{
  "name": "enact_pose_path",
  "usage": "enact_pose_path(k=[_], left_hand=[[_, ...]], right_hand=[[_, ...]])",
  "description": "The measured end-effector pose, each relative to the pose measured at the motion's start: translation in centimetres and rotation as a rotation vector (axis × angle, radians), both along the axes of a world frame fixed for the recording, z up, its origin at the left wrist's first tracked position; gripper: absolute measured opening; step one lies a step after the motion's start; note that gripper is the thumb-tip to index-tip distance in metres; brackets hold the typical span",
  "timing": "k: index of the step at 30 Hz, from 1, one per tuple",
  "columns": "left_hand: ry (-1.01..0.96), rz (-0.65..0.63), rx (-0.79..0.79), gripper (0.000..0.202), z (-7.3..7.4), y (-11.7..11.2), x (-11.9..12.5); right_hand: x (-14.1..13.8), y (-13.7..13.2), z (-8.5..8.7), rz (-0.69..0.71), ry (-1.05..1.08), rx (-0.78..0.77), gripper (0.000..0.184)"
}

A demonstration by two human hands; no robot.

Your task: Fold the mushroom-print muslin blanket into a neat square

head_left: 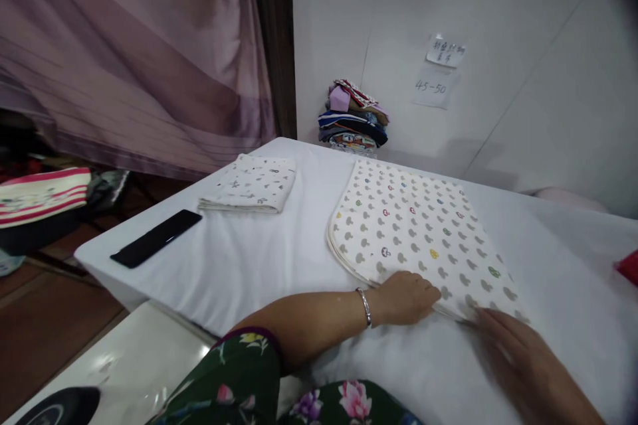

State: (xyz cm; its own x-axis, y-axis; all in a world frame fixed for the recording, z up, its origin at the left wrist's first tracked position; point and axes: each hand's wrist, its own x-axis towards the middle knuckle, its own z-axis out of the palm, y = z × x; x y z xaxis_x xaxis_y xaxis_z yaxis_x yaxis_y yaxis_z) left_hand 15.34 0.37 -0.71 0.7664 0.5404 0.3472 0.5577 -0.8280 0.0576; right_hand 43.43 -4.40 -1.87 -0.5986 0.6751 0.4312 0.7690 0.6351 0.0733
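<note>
A cream cloth with small coloured prints (pixel 413 222) lies folded flat on the white-covered table (pixel 249 259). My left hand (pixel 406 297), with a silver bracelet on the wrist, rests on the cloth's near edge, its fingers curled over and gripping that edge. Just to the right, my right hand (pixel 518 348) lies on the same near edge by the corner. Its fingers are blurred by motion and point toward the cloth.
A smaller folded white patterned cloth (pixel 252 184) sits at the table's left rear. A black phone (pixel 156 238) lies near the left corner. A stack of folded colourful clothes (pixel 355 116) stands against the wall. A mauve curtain (pixel 139 53) hangs at left.
</note>
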Motion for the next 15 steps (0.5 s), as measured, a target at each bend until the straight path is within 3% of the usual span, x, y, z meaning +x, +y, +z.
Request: enact_pose_path(k=[3, 6, 11, 15], left_hand=[[-0.017, 0.044, -0.047, 0.017, 0.4, -0.1, 0.0], [-0.015, 0.07, -0.059, 0.015, 0.6, -0.3, 0.0], [0.02, 0.027, 0.025, 0.008, 1.2, -0.4, -1.8], [0.086, 0.058, 0.029, 0.009, 1.6, -0.1, -6.2]], right_hand=[[-5.2, 0.7, 0.6, 0.032, 0.064, -0.038, 0.041], [-8.5, 1.6, 1.1, 0.077, 0.112, -0.079, 0.028], [-9.1, 2.4, 1.1, 0.138, 0.157, -0.057, 0.028], [-8.6, 2.4, 0.6, 0.136, 0.175, -0.022, 0.028]])
